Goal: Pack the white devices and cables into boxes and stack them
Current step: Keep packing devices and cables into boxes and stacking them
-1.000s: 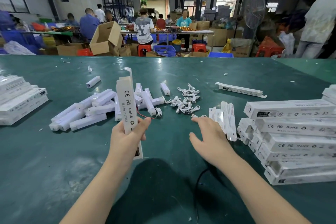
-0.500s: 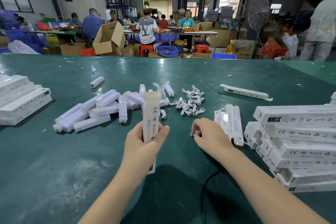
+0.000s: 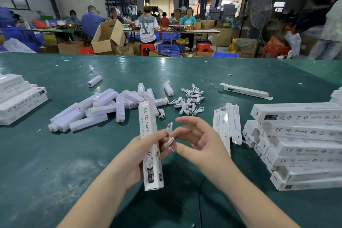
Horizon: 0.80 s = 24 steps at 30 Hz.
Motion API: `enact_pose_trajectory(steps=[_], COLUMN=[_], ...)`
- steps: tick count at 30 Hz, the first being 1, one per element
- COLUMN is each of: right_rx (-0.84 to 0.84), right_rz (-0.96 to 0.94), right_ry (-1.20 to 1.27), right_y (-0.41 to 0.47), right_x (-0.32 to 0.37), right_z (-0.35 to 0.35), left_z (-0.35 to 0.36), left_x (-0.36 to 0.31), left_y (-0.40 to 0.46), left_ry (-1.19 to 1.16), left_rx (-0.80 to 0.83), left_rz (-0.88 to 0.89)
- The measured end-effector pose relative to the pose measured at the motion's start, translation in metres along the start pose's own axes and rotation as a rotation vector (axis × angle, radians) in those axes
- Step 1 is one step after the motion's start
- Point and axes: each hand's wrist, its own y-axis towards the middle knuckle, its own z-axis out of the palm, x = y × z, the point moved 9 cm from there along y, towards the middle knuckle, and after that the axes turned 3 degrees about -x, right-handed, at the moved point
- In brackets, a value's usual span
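Observation:
My left hand (image 3: 140, 155) grips a long white box (image 3: 149, 135) upright over the near middle of the green table (image 3: 46, 168). Right beside it, my right hand (image 3: 200, 140) pinches a small coiled white cable (image 3: 170, 134) against the box's side, index finger stretched out. Behind my hands lies a loose pile of white devices (image 3: 103, 105), and to its right a heap of several white cables (image 3: 190, 101). Flat unfolded boxes (image 3: 228, 122) lie just right of my right hand.
A tall stack of packed boxes (image 3: 305, 135) fills the right side, and another stack (image 3: 16, 98) sits at the left edge. One box (image 3: 246, 91) lies alone at the far right. Single devices (image 3: 94, 81) lie farther back. People work at tables behind.
My right hand lifted a cable off the table and brought it up to the box. My left hand carried the box right and toward me, next to the right hand.

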Motion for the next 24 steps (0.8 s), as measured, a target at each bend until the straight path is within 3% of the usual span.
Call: enact_pose_trajectory(steps=[9,14,17,24], right_rx=[-0.050,0.169,0.160,0.139], right_rz=[-0.042,-0.132,-0.214,-0.139], right_ry=[-0.163,-0.444,-0.569,-0.494], right_y=[-0.007,-0.013,-0.011,-0.009], right_x=[0.007,0.008,0.012,0.009], right_z=[-0.002,0.014,0.014,0.006], left_z=[0.008,0.004,0.005,0.006], left_x=[-0.001,-0.001,0.001,0.001], left_y=[-0.002,-0.002,-0.003,-0.003], left_ry=[0.030,0.105,0.198,0.235], left_rx=[0.114,0.096,0.122,0.139], left_rz=[0.006,0.004,0.008,0.021])
